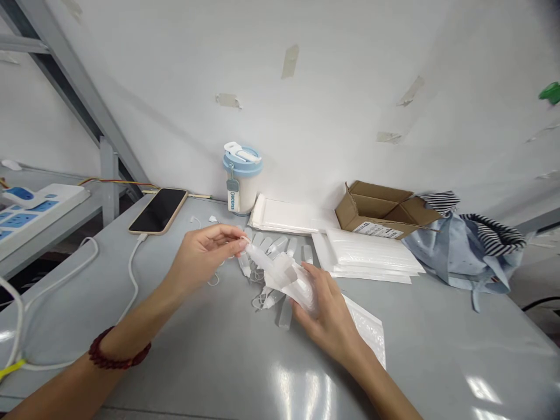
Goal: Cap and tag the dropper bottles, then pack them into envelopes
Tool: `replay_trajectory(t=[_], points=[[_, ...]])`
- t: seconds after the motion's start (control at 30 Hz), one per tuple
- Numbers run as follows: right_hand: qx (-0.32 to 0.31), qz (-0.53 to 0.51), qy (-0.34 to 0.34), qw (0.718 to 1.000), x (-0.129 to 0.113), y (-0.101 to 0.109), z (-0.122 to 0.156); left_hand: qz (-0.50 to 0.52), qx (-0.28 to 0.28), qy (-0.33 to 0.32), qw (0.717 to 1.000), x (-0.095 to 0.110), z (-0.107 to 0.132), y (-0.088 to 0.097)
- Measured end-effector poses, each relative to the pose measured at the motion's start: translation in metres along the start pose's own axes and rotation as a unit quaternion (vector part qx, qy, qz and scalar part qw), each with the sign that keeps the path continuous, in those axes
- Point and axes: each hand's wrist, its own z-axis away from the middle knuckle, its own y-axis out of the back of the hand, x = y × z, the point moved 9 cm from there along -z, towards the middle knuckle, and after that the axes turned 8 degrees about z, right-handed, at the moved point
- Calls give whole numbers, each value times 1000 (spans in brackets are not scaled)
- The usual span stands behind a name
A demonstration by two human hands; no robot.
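My left hand (203, 252) pinches the upper end of a translucent plastic sleeve (284, 277) between thumb and fingers. My right hand (326, 312) grips the lower part of the same sleeve, and something white and folded shows inside it. Below the hands, several small clear plastic tubes (273, 251) lie scattered on the grey table (196, 361), mixed with thin white cords (258, 300). A bubble-lined white envelope (367, 326) lies partly under my right hand. A dark red bead bracelet (119, 349) circles my left wrist.
Stacks of white padded mailers (367, 252) lie at the back, beside an open cardboard box (385, 210). A blue-lidded tumbler (242, 178) stands by the wall. To the left are a charging phone (158, 210) and a power strip (30, 213). A blue striped cloth bag (468, 251) sits at the right.
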Motion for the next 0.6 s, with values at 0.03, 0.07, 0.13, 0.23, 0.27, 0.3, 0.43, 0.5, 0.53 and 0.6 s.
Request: replay_trajectory(t=[0.03, 0.07, 0.13, 0.23, 0.27, 0.3, 0.43, 0.5, 0.53, 0.6], points=[[0, 0, -1, 1000, 0, 0, 0, 21, 11, -4, 1000, -1, -2, 3], [0, -1, -2, 1000, 0, 1, 0, 39, 21, -6, 999, -3, -4, 6], [1, -7, -1, 1000, -1, 2, 1, 58, 25, 4, 998, -10, -7, 7], [4, -25, 1, 1000, -3, 3, 0, 61, -40, 52, 996, -26, -5, -12], [5, -32, 2, 999, -3, 3, 0, 61, -77, 73, 993, -32, -2, -23], [7, -38, 2, 999, -4, 4, 0, 63, -113, 92, 987, -38, 3, -34], [13, -48, 14, 999, -7, 5, 0, 34, -180, 57, 981, -40, 18, -60], [12, -50, 19, 998, -8, 5, 0, -20, -182, -39, 982, -26, 22, -63], [10, -52, 20, 998, -8, 4, 0, -52, -181, -90, 978, -18, 24, -64], [7, -55, 19, 998, -8, 3, 0, -106, -182, -157, 965, -6, 28, -63]])
